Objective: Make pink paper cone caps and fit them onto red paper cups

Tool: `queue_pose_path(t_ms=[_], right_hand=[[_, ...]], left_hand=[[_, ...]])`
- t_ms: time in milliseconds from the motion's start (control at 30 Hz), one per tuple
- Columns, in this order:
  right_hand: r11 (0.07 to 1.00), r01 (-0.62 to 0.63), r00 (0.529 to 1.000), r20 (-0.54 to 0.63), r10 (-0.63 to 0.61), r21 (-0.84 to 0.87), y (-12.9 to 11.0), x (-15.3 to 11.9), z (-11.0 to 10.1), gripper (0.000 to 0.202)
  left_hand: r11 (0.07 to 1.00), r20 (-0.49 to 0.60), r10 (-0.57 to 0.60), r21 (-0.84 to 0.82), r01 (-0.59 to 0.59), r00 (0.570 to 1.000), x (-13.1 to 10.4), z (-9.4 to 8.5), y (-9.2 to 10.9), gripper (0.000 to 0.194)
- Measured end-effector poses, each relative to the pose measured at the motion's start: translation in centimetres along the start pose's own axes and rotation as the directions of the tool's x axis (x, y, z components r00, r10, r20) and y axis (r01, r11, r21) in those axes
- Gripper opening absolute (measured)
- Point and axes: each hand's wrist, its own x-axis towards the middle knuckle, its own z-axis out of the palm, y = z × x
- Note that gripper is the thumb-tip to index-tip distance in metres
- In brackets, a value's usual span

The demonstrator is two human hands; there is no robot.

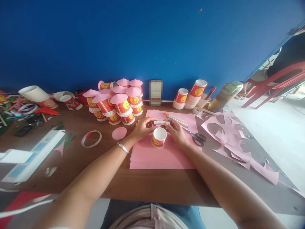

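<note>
Between my left hand [145, 128] and my right hand [175, 129] lies a small white tube [161, 122] with faint print, its kind not clear. Fingers of both hands close on its two ends. Just below it a red and white paper cup [159, 138] with a yellow emblem stands upright, mouth up, on pink paper sheets [164, 159]. Beside my right hand are a pair of dark-handled scissors [199, 138] and several pens [175, 119]. A pink paper disc [119, 133] is left of my left wrist.
Stacked cups with pink cone tops [119, 99] stand at the back left, more paper cups [196, 92] at the back right. A tape roll [91, 139] and a white power strip [35, 156] lie left. Cut pink scraps [234, 143] and a bottle [224, 94] are right.
</note>
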Motion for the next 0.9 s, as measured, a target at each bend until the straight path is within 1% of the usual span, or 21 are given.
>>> queue_pose_path(t_ms=[67,133,267,367,467,567,633,733,833,900], right_hand=[[1.0,-0.01,0.999,0.043,0.011,-0.023,0.1,0.0,0.2,0.036],[0.999,-0.012,0.998,0.062,0.014,-0.035,0.2,0.0,0.2,0.037],[1.0,0.014,1.0,0.022,-0.013,-0.014,0.2,0.3,0.2,0.042],[1.0,0.013,1.0,0.023,-0.013,-0.005,0.0,0.3,0.1,0.039],[1.0,-0.008,0.999,0.039,0.009,-0.026,-0.4,0.1,0.0,0.04],[0.996,-0.014,0.999,0.05,0.019,-0.09,-0.8,-0.1,-0.3,0.046],[0.989,0.003,0.998,0.062,0.006,-0.145,-1.0,-0.2,-0.5,0.054],[0.984,0.042,0.998,0.048,-0.035,-0.172,-1.1,-0.2,-0.5,0.061],[0.995,0.071,0.997,0.032,-0.069,-0.076,-1.0,-0.2,-0.4,0.051],[0.998,0.063,0.996,0.056,-0.063,-0.006,-0.8,-0.2,-0.4,0.042]], left_hand=[[0.999,-0.013,-0.014,-0.04,0.013,1.0,0.0,0.1,0.2,0.041],[0.998,-0.028,-0.007,-0.063,0.005,1.0,0.0,0.1,0.2,0.039],[0.998,-0.081,0.035,-0.051,-0.039,0.996,0.0,0.1,0.2,0.033],[0.997,-0.114,0.065,-0.038,-0.07,0.991,-0.1,0.1,0.4,0.031],[0.994,-0.134,0.107,-0.014,-0.11,0.985,-0.2,0.1,0.7,0.028],[0.983,-0.152,0.181,0.051,-0.175,0.972,-0.4,0.2,1.3,0.026],[0.971,-0.165,0.228,0.107,-0.212,0.96,-0.6,0.3,1.8,0.022],[0.964,-0.179,0.244,0.148,-0.219,0.953,-0.7,0.5,2.4,0.016],[0.966,-0.196,0.233,0.156,-0.205,0.953,-0.7,0.7,2.5,0.014],[0.965,-0.205,0.24,0.154,-0.21,0.949,-0.7,0.7,2.3,0.015]])
